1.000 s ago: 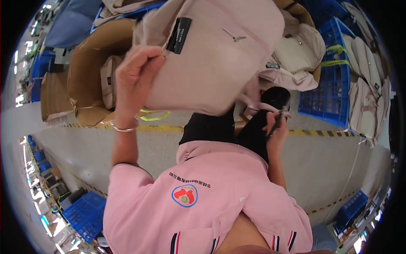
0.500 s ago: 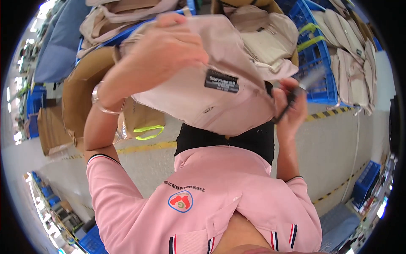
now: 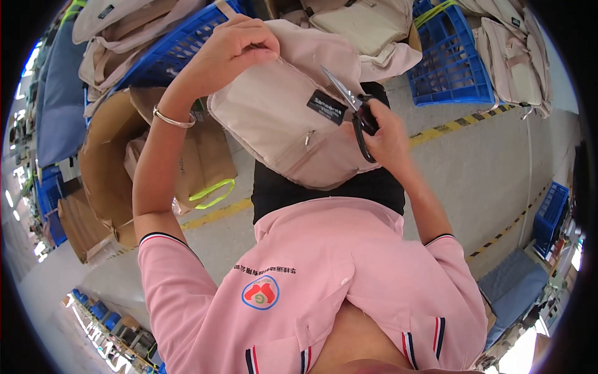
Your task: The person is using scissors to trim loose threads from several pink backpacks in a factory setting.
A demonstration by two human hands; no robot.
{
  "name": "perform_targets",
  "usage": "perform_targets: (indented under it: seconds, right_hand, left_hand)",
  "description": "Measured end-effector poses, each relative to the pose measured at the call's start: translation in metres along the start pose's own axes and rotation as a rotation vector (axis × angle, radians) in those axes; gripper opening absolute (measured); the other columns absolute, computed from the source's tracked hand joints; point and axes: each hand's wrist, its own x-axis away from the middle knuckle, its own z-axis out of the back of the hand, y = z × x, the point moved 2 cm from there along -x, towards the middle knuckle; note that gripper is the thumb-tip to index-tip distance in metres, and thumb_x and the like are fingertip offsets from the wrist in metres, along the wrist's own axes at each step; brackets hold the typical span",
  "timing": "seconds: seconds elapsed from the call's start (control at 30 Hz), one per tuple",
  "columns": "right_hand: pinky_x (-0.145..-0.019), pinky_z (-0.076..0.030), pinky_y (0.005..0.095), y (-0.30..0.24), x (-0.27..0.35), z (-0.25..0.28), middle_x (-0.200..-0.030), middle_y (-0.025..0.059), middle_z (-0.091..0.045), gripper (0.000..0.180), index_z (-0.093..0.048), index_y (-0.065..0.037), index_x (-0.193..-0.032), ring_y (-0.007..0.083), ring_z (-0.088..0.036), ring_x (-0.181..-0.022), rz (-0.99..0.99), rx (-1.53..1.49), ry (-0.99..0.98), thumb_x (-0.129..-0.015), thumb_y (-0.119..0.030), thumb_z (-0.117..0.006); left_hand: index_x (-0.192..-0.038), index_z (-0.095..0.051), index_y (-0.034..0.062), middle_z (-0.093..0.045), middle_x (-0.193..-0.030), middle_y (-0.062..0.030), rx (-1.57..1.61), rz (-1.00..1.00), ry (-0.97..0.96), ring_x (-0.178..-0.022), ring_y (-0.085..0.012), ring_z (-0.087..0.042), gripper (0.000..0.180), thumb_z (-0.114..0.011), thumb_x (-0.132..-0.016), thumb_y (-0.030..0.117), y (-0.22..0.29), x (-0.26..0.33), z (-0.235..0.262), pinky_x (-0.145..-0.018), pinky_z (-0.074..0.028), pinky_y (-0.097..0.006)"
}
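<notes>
A pale pink-beige fabric bag piece (image 3: 268,112) hangs in front of my body, with a black label (image 3: 327,107) and a small zipper pull (image 3: 309,138) on its face. My left hand (image 3: 240,47) pinches its upper edge. In my right hand (image 3: 386,134) are black-handled scissors (image 3: 361,115), their metal blades pointing up and left across the fabric beside the label. The blades look nearly together. Fingers of the right hand are partly hidden by the handles.
Blue plastic crates (image 3: 451,59) with similar bags stand at the far side. An open cardboard box (image 3: 103,149) sits at the left, beside a brown carton (image 3: 205,156) with a yellow-green strap (image 3: 213,193). Yellow-black tape (image 3: 448,129) marks the grey floor.
The scissors have swung inward from the right, their blades now over the fabric near the label. The bag piece has tilted, and my left hand still holds its upper edge.
</notes>
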Motion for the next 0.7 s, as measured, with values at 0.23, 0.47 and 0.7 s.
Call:
perform_targets:
  seconds: [0.23, 0.47, 0.7]
  right_hand:
    - [-0.07, -0.049, 0.0434, 0.01, 0.001, 0.022, -0.091, 0.0133, -0.057, 0.057, -0.054, -0.003, -0.098, 0.0353, -0.059, -0.087, 0.15, 0.541, 0.009, -0.073, -0.045, -0.083]
    - [-0.066, -0.051, 0.0435, -0.001, -0.016, 0.02, -0.089, 0.0126, -0.059, 0.056, -0.056, -0.002, -0.091, 0.0349, -0.062, -0.081, 0.202, 0.607, -0.017, -0.074, -0.051, -0.08]
    - [-0.059, -0.051, 0.0432, 0.007, -0.018, 0.015, -0.082, 0.013, -0.061, 0.053, -0.055, -0.002, -0.087, 0.0356, -0.064, -0.07, 0.245, 0.601, -0.066, -0.076, -0.049, -0.079]
  left_hand:
    - [-0.091, -0.062, 0.0044, -0.057, -0.09, -0.0038, 0.173, 0.066, 0.052, -0.095, -0.0215, -0.05, 0.007, -0.061, -0.091, 0.011, -0.013, 0.002, -0.007, -0.09, -0.039, -0.03]
    - [-0.093, -0.064, 0.0026, -0.061, -0.095, -0.0014, 0.171, 0.085, 0.031, -0.098, -0.0185, -0.051, 0.007, -0.061, -0.092, 0.009, -0.006, 0.0, -0.007, -0.088, -0.041, -0.029]
    - [-0.093, -0.064, 0.0028, -0.062, -0.095, -0.0019, 0.202, 0.117, 0.022, -0.098, -0.0185, -0.051, 0.007, -0.062, -0.092, 0.009, -0.012, 0.002, -0.011, -0.089, -0.042, -0.03]
